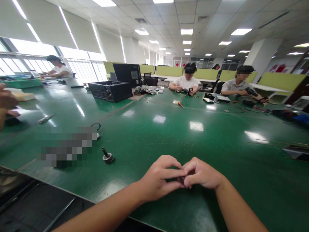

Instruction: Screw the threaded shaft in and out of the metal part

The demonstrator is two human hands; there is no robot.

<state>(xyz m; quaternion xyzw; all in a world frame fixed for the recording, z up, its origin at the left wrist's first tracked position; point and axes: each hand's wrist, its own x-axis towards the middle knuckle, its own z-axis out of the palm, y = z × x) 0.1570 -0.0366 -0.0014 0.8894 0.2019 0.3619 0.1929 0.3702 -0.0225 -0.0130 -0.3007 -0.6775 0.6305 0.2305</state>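
Above the near part of the green table [149,141], my two hands meet around a small dark, shiny part [181,179]. Fingers cover most of it, so its kind is not clear. My left hand [160,177] grips it from the left between thumb and fingertips. From the other side my right hand [204,174] pinches it, fingers curled in. To the left of my hands, a dark metal piece with a round base and a narrow stem [107,157] rests on the table.
A long pixelated object [70,146] lies at left, a cable loop at its end. Farther off are an orange screwdriver [181,105] and an open black computer case [109,91]. Several people sit around the table; a co-worker's hand [7,98] shows at the left edge.
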